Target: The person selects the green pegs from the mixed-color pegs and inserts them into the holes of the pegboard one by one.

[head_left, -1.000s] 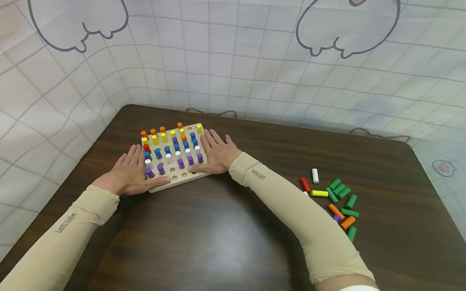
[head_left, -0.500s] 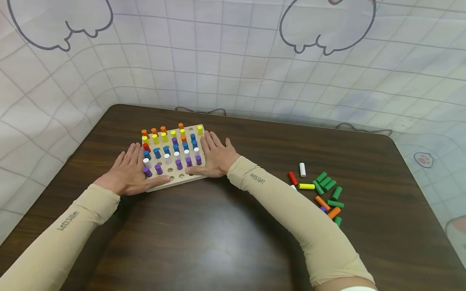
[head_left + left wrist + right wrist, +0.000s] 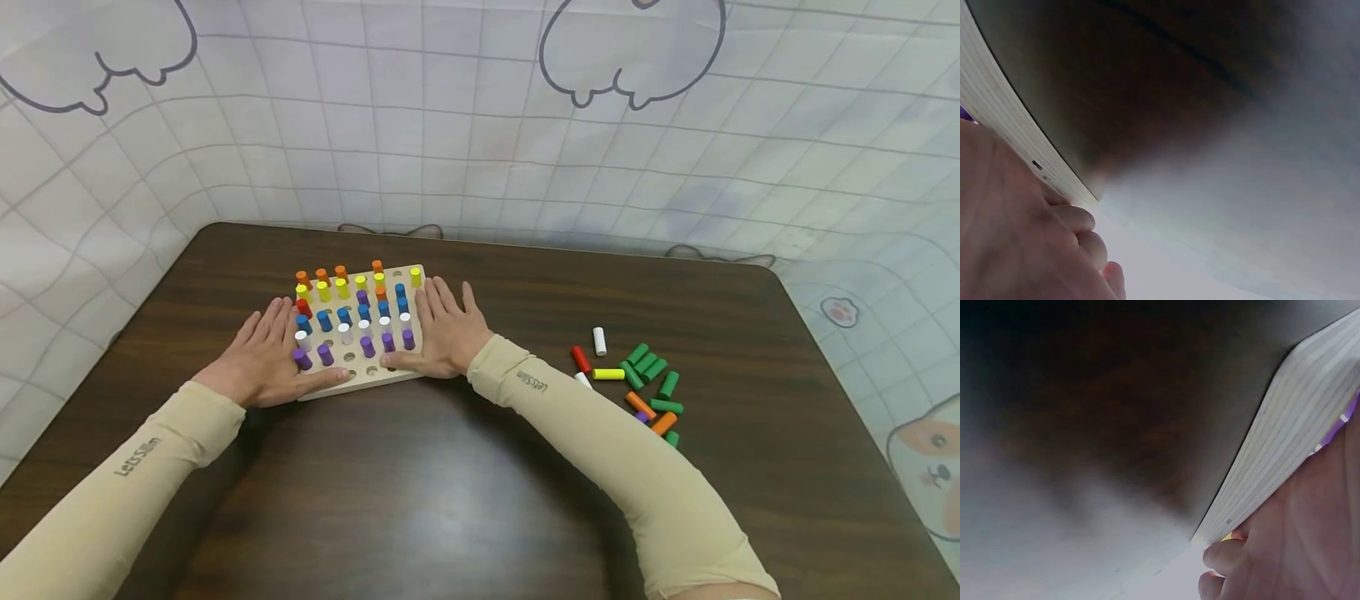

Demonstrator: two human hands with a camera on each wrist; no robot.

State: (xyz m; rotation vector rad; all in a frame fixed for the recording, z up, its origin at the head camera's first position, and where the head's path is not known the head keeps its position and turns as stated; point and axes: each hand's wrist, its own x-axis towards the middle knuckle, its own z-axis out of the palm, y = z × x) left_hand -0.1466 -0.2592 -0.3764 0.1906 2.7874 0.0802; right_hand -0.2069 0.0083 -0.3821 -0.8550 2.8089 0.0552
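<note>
Now, straight fingers of the left hand lying flat along one side of the wooden peg board, thumb stretched across its near edge, gripping nothing. Same for the right hand on the other side, fingers flat and straight, thumb laid on the near edge, pinching nothing. Board sitting left of the middle of the head view, flat on the dark brown table, between both hands and touching them. Lots of little pegs standing up in its holes: orange, yellow, red, blue, white and purple. A few empty holes along the near row. Up close in both wrist views, just the pale layered edge of the board and blurry palms. Tan sleeves running down to the bottom corners. Over at the right middle of the frame, well apart from the board, a heap of loose pegs lying on their sides, mostly green.
</note>
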